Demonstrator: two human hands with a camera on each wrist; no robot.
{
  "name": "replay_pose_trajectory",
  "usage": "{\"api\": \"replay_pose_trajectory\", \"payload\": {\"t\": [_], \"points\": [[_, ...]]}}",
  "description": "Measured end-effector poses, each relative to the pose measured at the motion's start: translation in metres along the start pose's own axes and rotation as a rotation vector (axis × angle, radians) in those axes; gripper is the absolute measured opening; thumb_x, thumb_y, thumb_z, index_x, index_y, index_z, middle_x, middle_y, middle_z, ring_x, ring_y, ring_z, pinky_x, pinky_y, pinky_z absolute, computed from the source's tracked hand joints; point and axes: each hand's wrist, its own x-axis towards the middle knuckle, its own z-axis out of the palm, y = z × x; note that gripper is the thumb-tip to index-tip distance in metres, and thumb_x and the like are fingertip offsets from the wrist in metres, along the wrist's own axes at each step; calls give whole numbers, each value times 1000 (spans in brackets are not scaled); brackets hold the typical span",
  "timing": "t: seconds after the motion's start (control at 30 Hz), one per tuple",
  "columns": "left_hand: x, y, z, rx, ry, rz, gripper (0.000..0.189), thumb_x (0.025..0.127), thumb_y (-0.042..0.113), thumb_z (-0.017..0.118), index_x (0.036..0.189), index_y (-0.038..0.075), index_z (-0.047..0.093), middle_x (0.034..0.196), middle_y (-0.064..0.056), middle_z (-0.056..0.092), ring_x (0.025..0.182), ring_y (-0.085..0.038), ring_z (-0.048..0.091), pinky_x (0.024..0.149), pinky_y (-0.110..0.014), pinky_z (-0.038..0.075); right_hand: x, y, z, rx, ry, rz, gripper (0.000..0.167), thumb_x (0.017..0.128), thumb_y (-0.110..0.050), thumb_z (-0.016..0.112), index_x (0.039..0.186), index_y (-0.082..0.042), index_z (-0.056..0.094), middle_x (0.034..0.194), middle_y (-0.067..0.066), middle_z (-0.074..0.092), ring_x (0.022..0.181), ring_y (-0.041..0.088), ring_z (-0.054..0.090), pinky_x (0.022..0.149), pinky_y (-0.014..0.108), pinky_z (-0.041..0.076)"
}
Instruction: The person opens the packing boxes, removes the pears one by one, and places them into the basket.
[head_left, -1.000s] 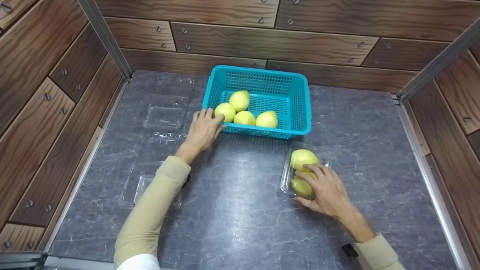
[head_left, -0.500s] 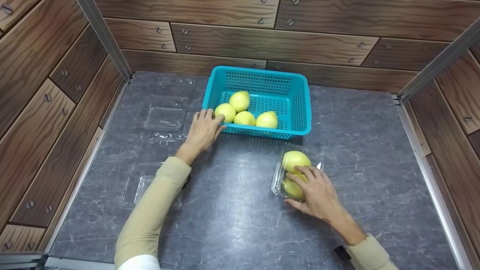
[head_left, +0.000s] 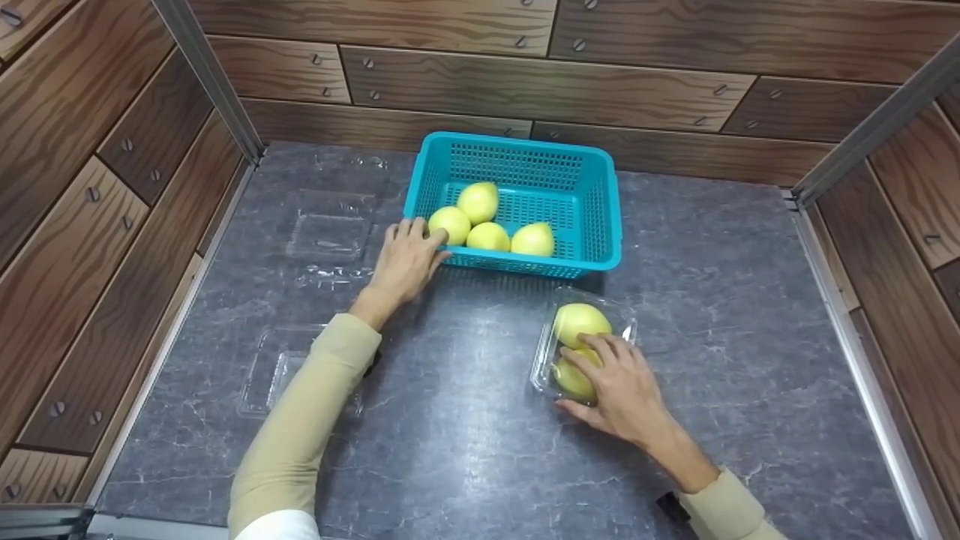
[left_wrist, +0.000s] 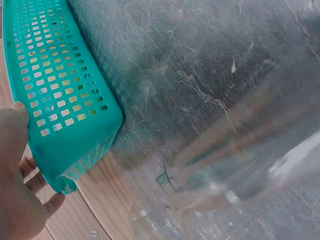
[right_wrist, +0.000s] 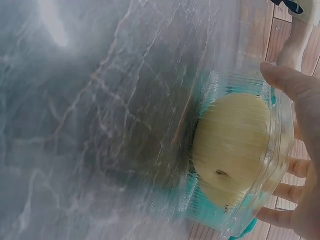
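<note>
My left hand grips the front left corner of a turquoise plastic basket, its fingers over the rim. In the left wrist view, the fingers curl about the basket's edge. Several round yellow-green fruits, pear-like, lie in the basket. Right of the middle, my right hand holds a clear plastic container from above. Two of the same fruits sit one behind the other inside. The right wrist view has thumb and fingers spread across the container's top, with a fruit behind its ribbed wall.
Clear plastic containers lie on the left of the grey marbled table, another partly behind the left sleeve. Wood-patterned walls with metal edge strips enclose the back and both sides.
My right hand has slid the container with its two fruits to the left across the table. The left hand and the basket have stayed put.
</note>
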Motion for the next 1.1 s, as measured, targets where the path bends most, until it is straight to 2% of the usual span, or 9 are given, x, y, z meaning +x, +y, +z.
{"api": "replay_pose_trajectory", "payload": {"t": [0.27,0.57,0.8,0.97,1.1], "points": [[-1,1,0,-12,9,3,33,110,44,48,121,15,58,115,-17,58,111,-38,56,109,-58,49,3,-8,2,-2,10,-13,78,74,-67,84,134,-20,69,137,17,65,121,42,62,102,64,56],[0,1,-1,-20,-1,-1,34,110,44,48,122,14,58,116,-18,58,114,-39,56,110,-59,48,6,-12,-2,-7,-47,10,80,76,-68,83,138,-21,66,140,17,64,124,42,61,103,64,56],[-4,-1,-5,-47,9,-19,38,109,44,53,124,10,59,121,-19,59,116,-39,56,111,-57,49,11,-5,-12,21,-109,-24,81,74,-66,85,140,-23,66,141,15,64,123,38,63,98,59,59],[-7,3,-11,-72,30,-24,46,106,46,58,130,6,58,126,-19,59,118,-39,55,109,-55,49,14,6,-19,70,-94,-64,80,73,-65,87,139,-24,67,140,14,63,120,34,63,94,54,62],[-11,11,-16,-73,42,-1,52,104,47,62,134,4,56,129,-20,58,120,-39,54,111,-55,48,16,18,-25,103,-79,-77,79,73,-62,88,139,-22,68,141,16,63,120,36,63,93,55,62]]}}
